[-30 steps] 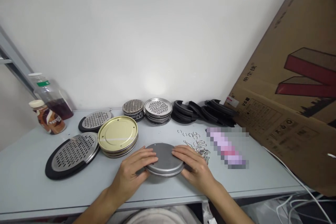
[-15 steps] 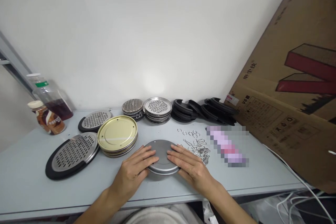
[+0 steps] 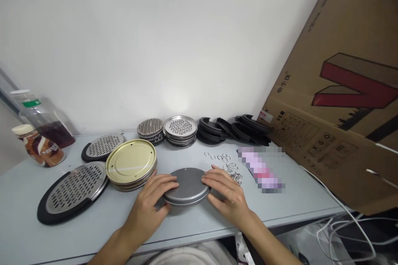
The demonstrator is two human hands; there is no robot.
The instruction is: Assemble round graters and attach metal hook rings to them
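Between my two hands is a round grey metal tin (image 3: 189,186), smooth side up, close to the front of the table. My left hand (image 3: 155,194) grips its left edge, fingertips on the top and thumb low at the side. On the opposite edge, my right hand (image 3: 225,190) curls its fingers over the rim with the thumb below. Just behind the right fingers lie small metal rings and clips (image 3: 231,169), partly covered by that hand. A stack of gold-coloured round lids (image 3: 132,161) stands beside my left hand. What is under the tin is hidden.
Left are two round graters with black rims, a large one (image 3: 76,190) and another (image 3: 104,145) behind. Along the wall stand stacks of grater discs (image 3: 180,128) and black curved pieces (image 3: 211,130). Bottles (image 3: 40,149) stand far left; a cardboard box (image 3: 311,132) leans at right.
The view has shifted slightly to the right. My hands have eased from pressing on the tin's top to gripping its sides, with the fingers farther out toward the rim.
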